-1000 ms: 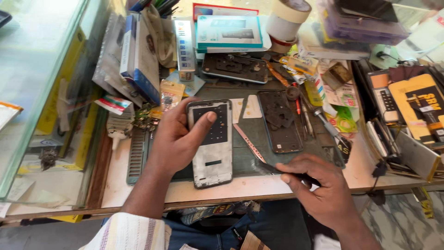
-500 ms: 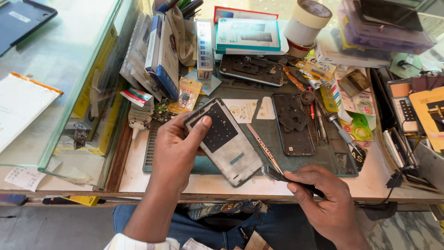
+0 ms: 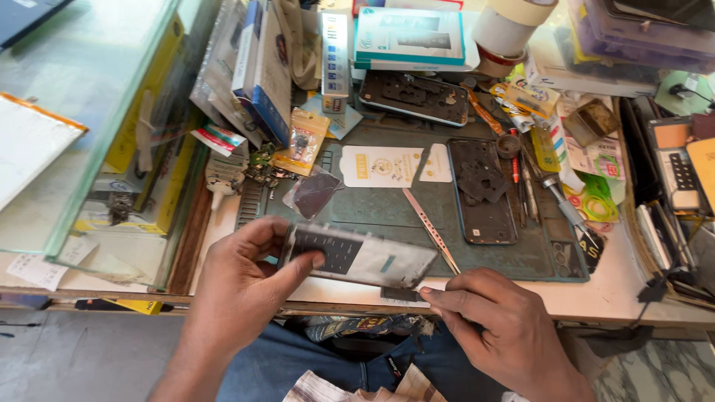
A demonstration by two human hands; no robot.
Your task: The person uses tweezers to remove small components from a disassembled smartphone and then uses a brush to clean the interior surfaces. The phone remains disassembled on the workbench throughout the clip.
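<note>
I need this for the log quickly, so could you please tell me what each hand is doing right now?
Left hand: closed on the phone frame, thumb on top.
Right hand: fingers curled, fingertip at the frame's corner; whether it holds anything cannot be told.

Flat teal-and-white carton (image 3: 408,33) at the top centre of the bench, lying on a red-edged box. Just left, a narrow upright white-and-blue blister pack (image 3: 336,52). Further left, a blue-and-white box (image 3: 267,67) leaning on edge among clear plastic sleeves. Below it, a small yellow-orange sachet (image 3: 301,141) and a white label with a red and green stripe (image 3: 220,138). On the green mat, a white rounded protector card with a yellow round mark (image 3: 387,165). At right, small yellow packets (image 3: 530,97) and a green-and-white wrapper (image 3: 596,205). Behind the glass at left, a white sheet with an orange edge (image 3: 30,145).
</note>
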